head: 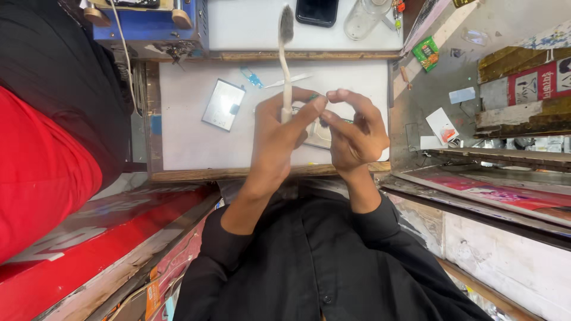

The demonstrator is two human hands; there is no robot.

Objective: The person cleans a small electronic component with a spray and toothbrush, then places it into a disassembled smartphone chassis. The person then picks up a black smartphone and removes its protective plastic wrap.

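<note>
A toothbrush (285, 56) stands upright in the left hand (279, 134), bristles toward the far side, over the white worktop (190, 137). The right hand (354, 134) pinches a small dark part just beside the left thumb. A flat silver panel (223, 104) lies to the left, a black phone (317, 11) farther off.

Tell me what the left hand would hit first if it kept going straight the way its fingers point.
The left hand, gripping a toothbrush, points its fingertips at the right hand. It would meet those fingertips first, around the small part pinched between them; they look nearly touching, though depth is unclear.
</note>
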